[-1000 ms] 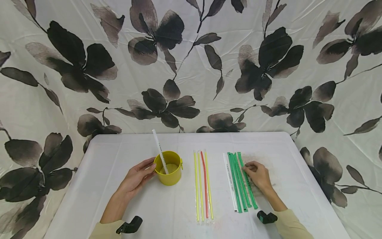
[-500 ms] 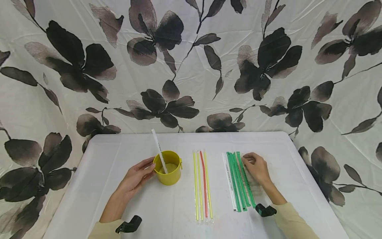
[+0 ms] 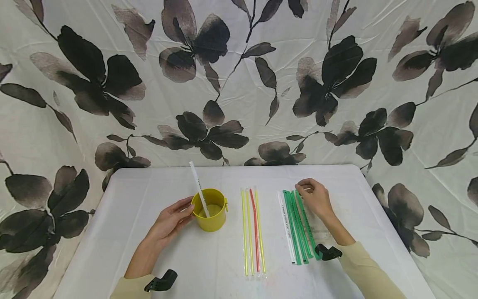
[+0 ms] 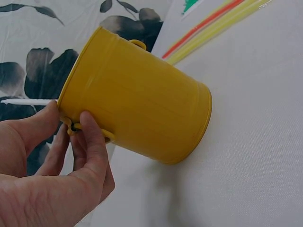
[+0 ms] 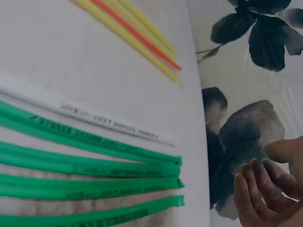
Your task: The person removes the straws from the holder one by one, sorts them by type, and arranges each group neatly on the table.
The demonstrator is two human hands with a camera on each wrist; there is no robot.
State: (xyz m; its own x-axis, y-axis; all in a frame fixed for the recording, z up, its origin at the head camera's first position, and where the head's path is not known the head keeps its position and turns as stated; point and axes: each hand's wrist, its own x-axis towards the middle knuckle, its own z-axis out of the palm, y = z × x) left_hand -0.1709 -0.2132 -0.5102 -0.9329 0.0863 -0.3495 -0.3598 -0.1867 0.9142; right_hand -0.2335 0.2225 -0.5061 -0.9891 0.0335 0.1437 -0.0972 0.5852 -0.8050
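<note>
A small yellow bucket [image 3: 211,224] stands left of centre in the head view, with a white paper-wrapped straw [image 3: 198,182] leaning in it. My left hand [image 3: 169,222] holds the bucket from the left; in the left wrist view thumb and fingers pinch it at the rim and side lug. Over the far ends of several green-wrapped straws [image 3: 298,226] is my right hand [image 3: 315,199]. Its fingers are loosely bent and hold nothing in the right wrist view. A white wrapped straw [image 3: 286,228] lies along the left side of the green ones.
Between bucket and green straws lie several yellow straws [image 3: 245,232] and one red straw [image 3: 256,232] in clear wrappers. All rest on a white-covered table [image 3: 149,182]. Behind it hangs a floral cloth [image 3: 257,95]. Each wrist carries a black camera mount [image 3: 162,281].
My right hand has moved away from me and slightly left, from beside the rightmost green straw to the straws' far ends. The left hand and bucket have stayed put.
</note>
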